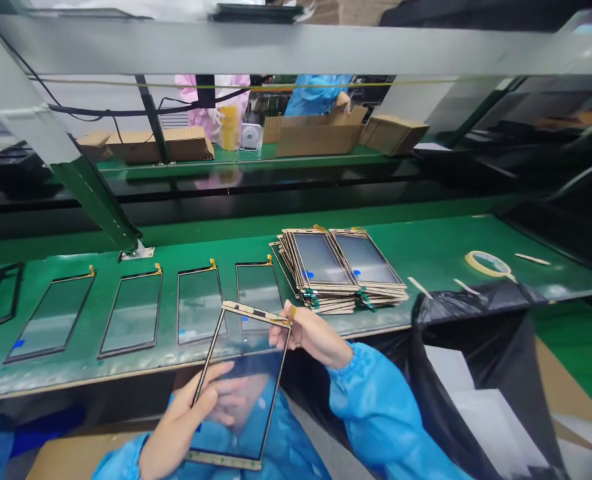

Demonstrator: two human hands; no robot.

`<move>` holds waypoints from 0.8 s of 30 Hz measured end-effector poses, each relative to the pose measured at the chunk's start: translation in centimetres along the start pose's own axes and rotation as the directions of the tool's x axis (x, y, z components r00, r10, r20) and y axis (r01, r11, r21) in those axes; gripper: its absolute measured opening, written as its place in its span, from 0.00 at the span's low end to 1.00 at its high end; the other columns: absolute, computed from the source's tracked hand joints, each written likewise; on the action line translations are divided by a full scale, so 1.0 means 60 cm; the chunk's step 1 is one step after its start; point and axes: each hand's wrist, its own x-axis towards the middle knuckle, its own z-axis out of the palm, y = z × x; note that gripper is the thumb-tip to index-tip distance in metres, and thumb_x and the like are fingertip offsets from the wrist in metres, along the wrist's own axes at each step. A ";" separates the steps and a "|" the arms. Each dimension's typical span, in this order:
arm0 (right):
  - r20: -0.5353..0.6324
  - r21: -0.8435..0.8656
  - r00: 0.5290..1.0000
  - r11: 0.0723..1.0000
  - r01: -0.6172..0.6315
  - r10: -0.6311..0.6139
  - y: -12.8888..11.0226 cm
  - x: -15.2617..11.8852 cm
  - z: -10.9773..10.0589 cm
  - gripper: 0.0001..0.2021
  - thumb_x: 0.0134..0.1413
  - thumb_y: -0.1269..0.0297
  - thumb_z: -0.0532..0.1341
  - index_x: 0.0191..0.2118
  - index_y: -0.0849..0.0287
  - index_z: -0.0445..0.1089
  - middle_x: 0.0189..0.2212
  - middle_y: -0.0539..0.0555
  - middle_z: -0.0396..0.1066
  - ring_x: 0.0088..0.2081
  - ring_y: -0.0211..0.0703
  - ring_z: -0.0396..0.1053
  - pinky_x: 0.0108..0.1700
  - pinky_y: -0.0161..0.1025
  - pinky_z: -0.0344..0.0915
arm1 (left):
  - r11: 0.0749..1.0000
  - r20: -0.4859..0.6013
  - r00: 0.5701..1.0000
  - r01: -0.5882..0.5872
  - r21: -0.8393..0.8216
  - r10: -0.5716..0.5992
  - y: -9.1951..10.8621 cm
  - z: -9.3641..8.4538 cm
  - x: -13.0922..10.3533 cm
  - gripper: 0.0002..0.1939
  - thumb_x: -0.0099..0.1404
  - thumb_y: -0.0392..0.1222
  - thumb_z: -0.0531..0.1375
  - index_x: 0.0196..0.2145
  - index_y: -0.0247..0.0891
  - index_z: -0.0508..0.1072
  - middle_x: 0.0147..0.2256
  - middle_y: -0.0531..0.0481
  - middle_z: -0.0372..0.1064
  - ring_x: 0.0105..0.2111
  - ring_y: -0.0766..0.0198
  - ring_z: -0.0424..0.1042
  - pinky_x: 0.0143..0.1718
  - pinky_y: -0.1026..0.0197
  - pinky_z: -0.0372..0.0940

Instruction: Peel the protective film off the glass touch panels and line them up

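Just past the bench's front edge, I hold a tilted touch-screen glass panel [256, 380] in both hands. It is clear, with a thin black border, tan strips along its top and bottom, and an orange flex tail at the top right corner. My left hand [176, 417] grips its left edge, fingers spread behind the glass and showing through it. Thumb and fingers of my right hand [319, 333] pinch the top right corner by the tail. Behind it, similar panels lie in a row, including one glass panel [199, 303] partly covered by the held one.
Two stacks of panels, a left stack [321, 260] and a right stack [369, 260], stand on the green bench [441, 240]. A tape roll [489, 264] and several pale strips lie to the right. A black bag [521, 380] with white sheets hangs at the front. A slanted post [93, 200] rises left.
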 end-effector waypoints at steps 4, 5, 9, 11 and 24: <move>0.001 -0.307 0.993 0.945 0.110 -0.115 -0.006 -0.006 0.017 0.30 0.51 0.35 0.56 0.27 0.64 0.69 0.24 0.57 0.72 0.23 0.37 0.68 0.21 0.30 0.57 | 1.000 0.007 1.000 0.001 0.009 -0.001 0.003 -0.006 -0.009 0.27 0.64 0.54 0.57 0.56 0.39 0.64 0.53 0.35 0.68 0.50 0.46 0.71 0.45 0.52 0.68; -0.046 -0.351 0.986 0.927 0.135 -0.161 0.002 -0.008 0.021 0.29 0.51 0.35 0.56 0.27 0.63 0.67 0.22 0.54 0.70 0.22 0.36 0.66 0.21 0.30 0.57 | 1.000 0.012 1.000 0.001 -0.011 -0.001 0.004 -0.006 -0.009 0.26 0.64 0.54 0.56 0.57 0.39 0.63 0.53 0.35 0.68 0.49 0.46 0.71 0.43 0.52 0.68; -0.178 -0.464 0.945 0.870 0.166 -0.275 0.036 -0.012 0.018 0.29 0.56 0.36 0.49 0.25 0.59 0.63 0.15 0.48 0.62 0.16 0.34 0.59 0.19 0.31 0.57 | 1.000 0.071 0.997 0.013 -0.016 -0.012 0.015 -0.007 -0.007 0.26 0.65 0.54 0.56 0.57 0.38 0.62 0.52 0.34 0.68 0.47 0.48 0.73 0.41 0.54 0.69; -0.093 -0.578 0.947 0.791 0.201 -0.308 0.033 -0.009 0.011 0.27 0.61 0.41 0.47 0.27 0.60 0.65 0.19 0.51 0.66 0.20 0.37 0.64 0.22 0.33 0.62 | 0.999 0.097 0.995 0.004 0.048 -0.009 0.025 -0.011 -0.008 0.26 0.65 0.53 0.56 0.56 0.38 0.62 0.52 0.34 0.68 0.47 0.49 0.73 0.42 0.55 0.68; 0.539 -0.674 0.833 -0.531 0.514 0.123 -0.114 -0.007 0.081 0.06 0.58 0.78 0.55 0.33 0.63 0.67 0.28 0.53 0.67 0.29 0.42 0.67 0.26 0.37 0.57 | 0.952 0.236 0.945 0.164 0.257 -0.227 0.054 -0.013 -0.002 0.28 0.61 0.58 0.59 0.52 0.38 0.66 0.46 0.37 0.74 0.40 0.56 0.76 0.32 0.63 0.68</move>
